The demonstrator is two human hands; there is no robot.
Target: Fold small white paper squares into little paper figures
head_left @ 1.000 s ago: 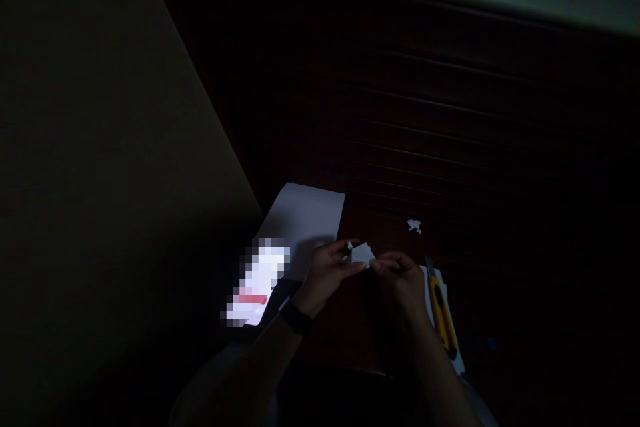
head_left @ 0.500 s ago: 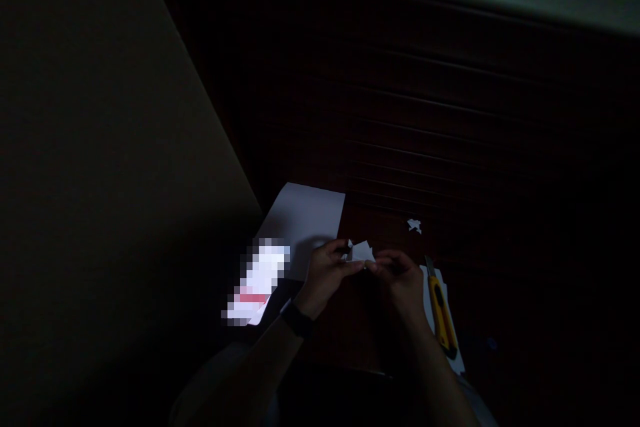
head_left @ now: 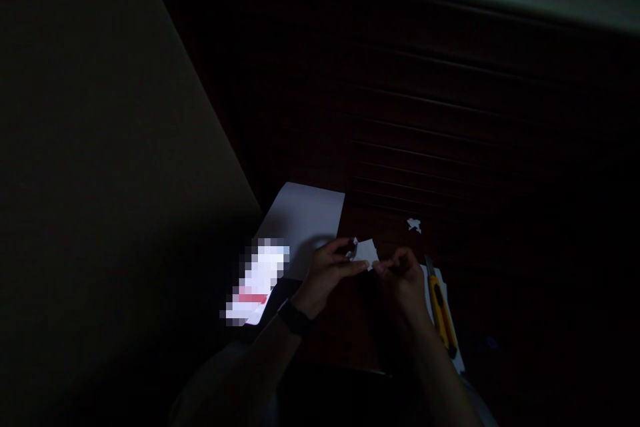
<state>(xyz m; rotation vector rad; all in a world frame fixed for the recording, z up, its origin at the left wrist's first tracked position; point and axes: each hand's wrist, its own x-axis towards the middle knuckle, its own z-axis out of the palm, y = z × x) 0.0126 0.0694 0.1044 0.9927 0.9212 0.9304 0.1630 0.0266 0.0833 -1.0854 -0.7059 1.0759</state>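
Observation:
A small folded piece of white paper (head_left: 367, 250) is held above the dark table. My left hand (head_left: 324, 275) is closed on its left and lower side, with the thumb along the near edge. A dark band circles that wrist. At the lower right corner of the paper, the fingertips of my right hand (head_left: 407, 283) are pinched together, touching or very close to it. Poor light hides whether they grip the edge. To the right of my right hand lies a yellow utility knife (head_left: 441, 313), blade end pointing away from me.
White paper (head_left: 457, 361) lies under the knife. A small jagged folded paper piece (head_left: 414, 225) sits farther back. On the left are a large white sheet (head_left: 311, 213) and a bright, blurred-out screen (head_left: 260, 280). A pale wall (head_left: 125, 147) rises at far left; dark slatted panelling (head_left: 425, 103) stands behind.
The folded paper has tilted so more of its flat face shows. My right hand's fingers have curled in and its fingertips shifted slightly right. The left hand stays nearly in place.

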